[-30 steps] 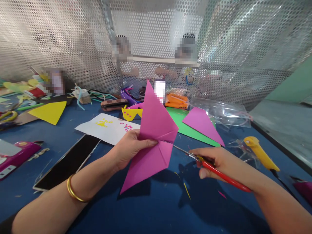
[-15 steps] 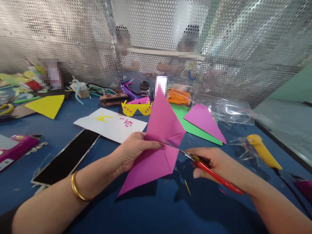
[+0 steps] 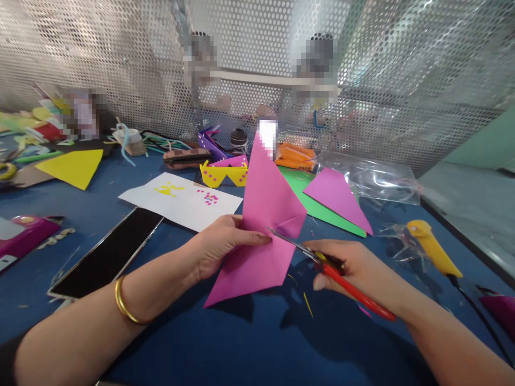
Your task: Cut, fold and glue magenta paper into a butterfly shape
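Observation:
My left hand (image 3: 229, 241) pinches a sheet of pink craft paper (image 3: 267, 193) at its left side, thumb on top, and holds it above the table. The sheet has a pointed top and a pointed lower left corner. Red-handled scissors (image 3: 346, 287) are in my right hand (image 3: 350, 262), which is wrapped round the grips. Their blades lie across the middle of the pink sheet from its right side, the tips close to my left thumb. A crease or cut line runs beside the blades; which one, I cannot tell.
On the blue table (image 3: 257, 348) lie a white sheet (image 3: 185, 206) with yellow and pink bits, a phone (image 3: 108, 254), yellow paper glasses (image 3: 223, 174), green paper (image 3: 322, 212) and a yellow glue gun (image 3: 434, 246). A perforated metal screen (image 3: 257, 32) stands behind, with people beyond it.
The pink sheet's lower left corner has lifted and shifted right. The scissors stay at the sheet's middle, with the blades slightly shifted. The whole view has moved a little.

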Motion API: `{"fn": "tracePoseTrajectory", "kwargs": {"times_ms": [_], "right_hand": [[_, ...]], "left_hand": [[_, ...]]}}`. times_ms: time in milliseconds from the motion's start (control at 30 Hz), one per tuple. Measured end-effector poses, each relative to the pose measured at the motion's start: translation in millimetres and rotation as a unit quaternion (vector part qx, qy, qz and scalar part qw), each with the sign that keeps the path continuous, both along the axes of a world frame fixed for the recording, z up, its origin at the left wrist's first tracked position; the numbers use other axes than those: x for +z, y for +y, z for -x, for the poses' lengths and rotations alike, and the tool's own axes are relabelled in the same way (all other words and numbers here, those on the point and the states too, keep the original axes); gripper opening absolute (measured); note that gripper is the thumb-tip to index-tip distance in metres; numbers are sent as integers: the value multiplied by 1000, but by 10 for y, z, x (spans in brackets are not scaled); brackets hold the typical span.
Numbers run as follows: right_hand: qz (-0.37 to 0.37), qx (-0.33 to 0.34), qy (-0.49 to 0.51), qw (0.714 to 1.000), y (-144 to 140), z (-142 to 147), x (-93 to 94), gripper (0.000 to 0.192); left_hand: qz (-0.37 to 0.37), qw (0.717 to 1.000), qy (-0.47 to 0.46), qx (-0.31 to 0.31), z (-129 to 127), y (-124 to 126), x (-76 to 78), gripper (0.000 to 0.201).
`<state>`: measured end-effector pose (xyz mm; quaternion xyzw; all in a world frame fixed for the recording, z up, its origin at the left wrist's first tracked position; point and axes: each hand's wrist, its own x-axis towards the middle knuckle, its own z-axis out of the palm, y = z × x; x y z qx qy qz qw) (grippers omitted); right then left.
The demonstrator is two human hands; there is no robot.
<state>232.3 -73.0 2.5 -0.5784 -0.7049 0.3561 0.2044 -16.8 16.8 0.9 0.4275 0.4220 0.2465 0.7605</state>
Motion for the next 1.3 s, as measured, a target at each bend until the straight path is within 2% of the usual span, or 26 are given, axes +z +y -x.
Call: {"fn": "tracePoseTrajectory", "kwargs": {"times_ms": [167, 333, 433, 533, 700, 1000, 1300], "right_hand": [[35, -11, 47, 998, -17, 22, -14, 46], [30, -2, 26, 999, -21, 17, -20, 43], [46, -9, 17, 999, -34, 5, 0, 47], [81, -5, 29, 996, -50, 3, 27, 53], [91, 15, 38, 995, -60, 33, 54, 48], [81, 18, 23, 996, -57, -7, -12, 56], [94, 2, 32, 995, -104, 19, 17, 59]], "left_hand": [[-33, 999, -11, 2, -8, -20, 29, 32], [-62, 998, -4, 27, -14, -34, 9, 30], [-97, 995, 0, 38, -11, -51, 13, 28], [-122, 992, 11, 23, -9, -70, 26, 29], [-145, 989, 36, 0, -27, -89, 18, 32], [-128, 991, 22, -6, -83, -117, -7, 33], [-116, 993, 19, -2, -109, -115, -17, 31]]}}
